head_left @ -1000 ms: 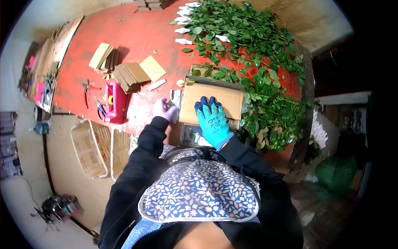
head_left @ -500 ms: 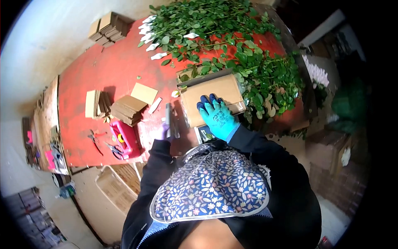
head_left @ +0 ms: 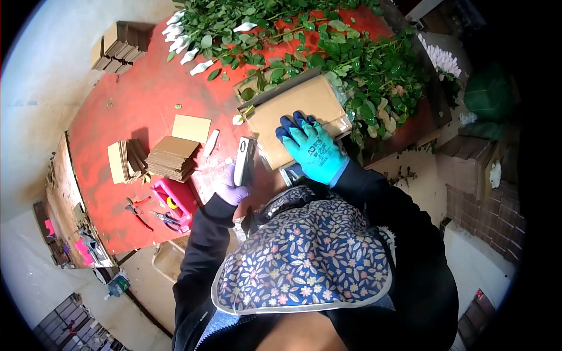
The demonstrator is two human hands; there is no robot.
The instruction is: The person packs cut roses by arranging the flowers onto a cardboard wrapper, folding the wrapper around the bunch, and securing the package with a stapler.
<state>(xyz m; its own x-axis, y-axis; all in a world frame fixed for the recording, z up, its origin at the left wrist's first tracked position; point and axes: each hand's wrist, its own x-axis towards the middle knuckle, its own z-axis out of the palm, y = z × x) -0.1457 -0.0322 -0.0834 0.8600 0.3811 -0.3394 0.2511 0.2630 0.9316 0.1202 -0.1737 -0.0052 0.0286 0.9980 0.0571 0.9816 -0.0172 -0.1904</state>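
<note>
My left hand (head_left: 232, 187), in a purple glove, is closed around the lower end of a grey and black stapler (head_left: 244, 159). The stapler points away from me, just left of a brown cardboard wrap (head_left: 272, 124). On that cardboard my right hand (head_left: 319, 153), in a teal glove with dark blue fingertips, lies flat with its fingers spread. Leafy rose stems (head_left: 383, 96) lie by the wrap's right side, and a dark cardboard edge (head_left: 281, 89) runs along its far side. What lies under the cardboard is mostly hidden.
On the red table (head_left: 117, 105) are stacked cardboard pieces (head_left: 171, 158), a folded bundle (head_left: 126, 161), a pink tape dispenser (head_left: 175, 202), red-handled pruners (head_left: 139, 213) and scissors (head_left: 167, 221). White-netted blooms (head_left: 188, 55) lie at the far side. Cardboard bundles (head_left: 120, 47) stand at the far left.
The stapler in my left hand has turned and now shows its side more clearly. My right hand remains flat on the cardboard. The whole view has shifted and tilted with my head.
</note>
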